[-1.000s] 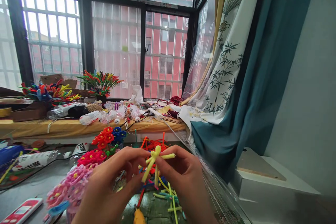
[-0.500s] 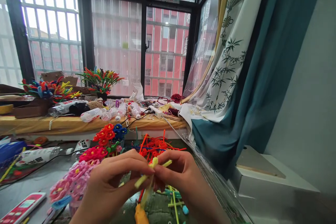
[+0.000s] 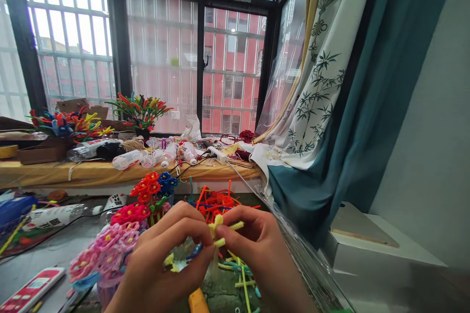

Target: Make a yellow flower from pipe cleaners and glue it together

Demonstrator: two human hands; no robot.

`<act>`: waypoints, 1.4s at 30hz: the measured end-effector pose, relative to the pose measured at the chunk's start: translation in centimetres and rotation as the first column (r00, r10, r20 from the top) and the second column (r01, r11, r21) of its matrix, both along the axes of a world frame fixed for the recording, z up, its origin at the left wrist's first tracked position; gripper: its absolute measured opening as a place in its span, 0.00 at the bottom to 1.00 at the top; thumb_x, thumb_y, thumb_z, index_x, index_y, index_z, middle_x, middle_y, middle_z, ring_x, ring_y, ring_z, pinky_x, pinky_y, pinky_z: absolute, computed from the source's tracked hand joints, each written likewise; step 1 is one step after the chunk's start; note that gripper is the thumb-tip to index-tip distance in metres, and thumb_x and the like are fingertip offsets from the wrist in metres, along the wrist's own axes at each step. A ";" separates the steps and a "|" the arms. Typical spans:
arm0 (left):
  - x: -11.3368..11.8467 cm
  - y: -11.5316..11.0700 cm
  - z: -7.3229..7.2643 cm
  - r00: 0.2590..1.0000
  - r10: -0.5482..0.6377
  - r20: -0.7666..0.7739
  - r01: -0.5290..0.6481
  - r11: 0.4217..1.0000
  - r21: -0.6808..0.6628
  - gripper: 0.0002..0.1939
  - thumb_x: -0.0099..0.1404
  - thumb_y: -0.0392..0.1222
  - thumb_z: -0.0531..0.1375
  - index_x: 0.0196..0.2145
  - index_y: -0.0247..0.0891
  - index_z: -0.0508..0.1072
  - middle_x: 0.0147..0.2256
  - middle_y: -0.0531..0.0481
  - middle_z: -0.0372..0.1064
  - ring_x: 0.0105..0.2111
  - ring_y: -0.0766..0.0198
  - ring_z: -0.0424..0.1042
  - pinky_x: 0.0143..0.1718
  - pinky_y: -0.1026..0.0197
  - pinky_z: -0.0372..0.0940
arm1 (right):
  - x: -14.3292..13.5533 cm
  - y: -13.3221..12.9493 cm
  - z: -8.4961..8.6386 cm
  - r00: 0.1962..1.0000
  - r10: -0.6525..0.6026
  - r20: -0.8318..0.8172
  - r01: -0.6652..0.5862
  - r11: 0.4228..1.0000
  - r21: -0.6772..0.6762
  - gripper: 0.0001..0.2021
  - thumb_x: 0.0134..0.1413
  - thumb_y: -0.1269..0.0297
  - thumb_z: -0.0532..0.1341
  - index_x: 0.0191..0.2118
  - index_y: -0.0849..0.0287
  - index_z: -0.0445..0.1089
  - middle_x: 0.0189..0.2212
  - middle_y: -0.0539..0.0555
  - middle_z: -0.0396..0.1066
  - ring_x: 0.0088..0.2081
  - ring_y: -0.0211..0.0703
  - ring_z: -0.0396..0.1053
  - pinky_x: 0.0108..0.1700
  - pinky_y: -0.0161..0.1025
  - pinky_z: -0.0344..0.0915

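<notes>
Daylight enters through the barred window (image 3: pixel 165 49); its left panes are burned almost to white. Against this light, the teal curtain (image 3: pixel 341 156) and the wall (image 3: pixel 433 122) look dim. Toward the left edge of the table (image 3: pixel 47 252), the grey top has a soft sheen. Below the hands (image 3: pixel 169 249), a pale strip is blurred. The outer window frame leans, and the lower right corner is unsharp.

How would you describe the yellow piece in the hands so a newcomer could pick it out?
Below the big window, low in the picture, the left hand and right hand come together. Where they meet is a small fuzzy yellow piece with short arms sticking out. Unlike the loose yellow strips lying beneath, it is held up.
</notes>
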State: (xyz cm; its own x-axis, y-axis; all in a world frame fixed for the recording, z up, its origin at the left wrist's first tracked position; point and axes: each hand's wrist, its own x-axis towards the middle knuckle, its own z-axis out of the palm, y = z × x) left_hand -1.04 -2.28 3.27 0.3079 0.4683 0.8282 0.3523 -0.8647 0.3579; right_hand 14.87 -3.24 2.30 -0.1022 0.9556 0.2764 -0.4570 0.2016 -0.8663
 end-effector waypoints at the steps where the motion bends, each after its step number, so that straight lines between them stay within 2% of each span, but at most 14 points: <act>1: 0.0 -0.1 0.1 0.999 0.029 -0.031 -0.028 0.999 0.021 0.08 0.60 0.30 0.61 0.28 0.42 0.72 0.27 0.56 0.69 0.27 0.69 0.69 0.28 0.68 0.63 | 0.0 0.0 0.0 1.000 -0.010 -0.007 0.010 1.000 0.002 0.08 0.37 0.70 0.76 0.25 0.60 0.77 0.20 0.46 0.73 0.22 0.32 0.67 0.27 0.29 0.63; 5: -0.5 -0.2 0.2 0.989 0.117 -0.093 -0.113 0.992 0.050 0.06 0.64 0.33 0.60 0.30 0.42 0.71 0.29 0.55 0.69 0.28 0.66 0.70 0.32 0.65 0.66 | 0.1 0.0 -0.1 1.000 -0.006 -0.023 0.006 1.000 -0.011 0.08 0.36 0.68 0.76 0.25 0.60 0.78 0.21 0.49 0.75 0.23 0.34 0.69 0.29 0.31 0.67; 10: -1.1 -0.3 0.5 0.964 0.148 -0.222 -0.103 0.973 0.205 0.07 0.65 0.31 0.61 0.36 0.42 0.70 0.32 0.56 0.69 0.31 0.68 0.70 0.33 0.69 0.65 | 0.0 0.5 -0.4 0.998 -0.029 -0.053 0.029 1.000 -0.004 0.09 0.34 0.67 0.77 0.24 0.60 0.78 0.21 0.51 0.77 0.22 0.36 0.71 0.27 0.31 0.68; 14: -1.0 -0.4 0.6 0.956 0.177 -0.236 -0.110 0.956 0.271 0.06 0.67 0.31 0.59 0.38 0.42 0.70 0.32 0.56 0.70 0.31 0.68 0.70 0.35 0.69 0.65 | 0.0 0.6 -0.3 0.998 -0.033 -0.047 0.032 0.999 -0.021 0.10 0.33 0.67 0.77 0.23 0.61 0.78 0.20 0.51 0.77 0.22 0.35 0.71 0.26 0.29 0.68; 18: -1.0 -0.4 0.5 0.948 0.194 -0.252 -0.117 0.950 0.291 0.06 0.67 0.31 0.58 0.38 0.42 0.69 0.33 0.56 0.69 0.32 0.68 0.69 0.36 0.68 0.64 | -0.1 0.6 -0.4 0.996 -0.041 -0.074 0.038 0.998 -0.043 0.09 0.32 0.69 0.77 0.23 0.61 0.79 0.20 0.51 0.78 0.21 0.34 0.71 0.25 0.27 0.67; 24: -1.3 -0.6 0.4 0.938 0.199 -0.283 -0.123 0.956 0.265 0.08 0.68 0.29 0.57 0.39 0.41 0.68 0.35 0.55 0.70 0.33 0.68 0.69 0.38 0.67 0.63 | -0.3 0.6 -0.7 0.998 -0.018 -0.055 0.018 1.000 -0.002 0.10 0.32 0.71 0.78 0.24 0.60 0.79 0.21 0.49 0.78 0.22 0.33 0.72 0.27 0.27 0.69; 28: -1.2 -0.4 0.4 0.952 0.182 -0.244 -0.123 0.963 0.241 0.08 0.67 0.30 0.57 0.38 0.42 0.70 0.35 0.55 0.71 0.34 0.68 0.69 0.38 0.67 0.63 | -0.1 0.3 -0.4 0.998 -0.069 -0.014 0.069 0.998 0.005 0.11 0.31 0.72 0.78 0.24 0.60 0.79 0.21 0.49 0.78 0.22 0.33 0.72 0.26 0.26 0.67; 30: -1.0 -0.3 0.3 0.966 0.181 -0.184 -0.150 0.974 0.169 0.06 0.67 0.33 0.60 0.37 0.43 0.72 0.32 0.56 0.72 0.31 0.68 0.70 0.34 0.68 0.63 | -0.1 0.2 -0.3 0.995 -0.098 -0.025 0.098 0.995 0.032 0.11 0.32 0.71 0.79 0.25 0.59 0.79 0.22 0.49 0.78 0.23 0.35 0.73 0.26 0.27 0.69; 31: -0.8 -0.2 0.3 0.974 0.183 -0.135 -0.172 0.981 0.087 0.04 0.66 0.35 0.61 0.35 0.43 0.73 0.30 0.57 0.71 0.29 0.68 0.69 0.31 0.69 0.63 | -0.2 0.1 -0.2 0.993 -0.113 -0.038 0.115 0.992 0.046 0.11 0.33 0.70 0.79 0.26 0.59 0.79 0.23 0.50 0.79 0.24 0.36 0.74 0.28 0.28 0.71; 33: -0.2 -0.3 0.4 0.985 0.174 -0.005 -0.172 0.969 -0.176 0.06 0.65 0.42 0.63 0.30 0.44 0.74 0.24 0.58 0.69 0.24 0.68 0.67 0.27 0.68 0.61 | -0.4 0.2 -0.3 0.987 -0.148 -0.065 0.153 0.984 0.087 0.10 0.35 0.69 0.78 0.27 0.58 0.80 0.24 0.50 0.80 0.26 0.38 0.76 0.31 0.29 0.73; 35: 0.5 -0.7 0.5 0.976 0.147 0.160 -0.064 0.899 -0.434 0.09 0.63 0.48 0.63 0.28 0.43 0.75 0.22 0.57 0.68 0.24 0.67 0.66 0.26 0.68 0.61 | -0.7 0.4 -0.5 0.981 -0.182 -0.073 0.191 0.971 0.144 0.08 0.37 0.69 0.77 0.27 0.57 0.80 0.25 0.50 0.80 0.27 0.39 0.78 0.32 0.29 0.74; 36: 0.9 -0.8 0.5 0.962 0.137 0.237 0.006 0.856 -0.517 0.10 0.62 0.50 0.64 0.28 0.43 0.75 0.22 0.57 0.68 0.25 0.66 0.66 0.27 0.68 0.61 | -0.8 0.5 -0.6 0.979 -0.193 -0.062 0.201 0.964 0.175 0.08 0.39 0.69 0.76 0.28 0.56 0.80 0.25 0.49 0.80 0.27 0.39 0.78 0.32 0.29 0.74; 38: 1.4 -1.2 0.7 0.925 0.132 0.357 0.119 0.791 -0.601 0.11 0.59 0.51 0.66 0.28 0.41 0.75 0.23 0.57 0.66 0.24 0.67 0.63 0.24 0.69 0.58 | -0.8 0.7 -0.9 0.977 -0.214 -0.011 0.210 0.950 0.232 0.06 0.42 0.69 0.75 0.28 0.56 0.80 0.24 0.49 0.80 0.27 0.40 0.78 0.32 0.30 0.74; 42: 1.7 -1.5 0.7 0.895 0.181 0.409 0.189 0.674 -0.714 0.14 0.56 0.52 0.68 0.30 0.39 0.76 0.20 0.59 0.59 0.19 0.72 0.51 0.17 0.70 0.44 | -0.7 1.1 -1.2 0.925 -0.359 0.125 0.290 0.879 0.379 0.02 0.47 0.70 0.71 0.27 0.57 0.79 0.24 0.49 0.79 0.27 0.39 0.76 0.31 0.30 0.71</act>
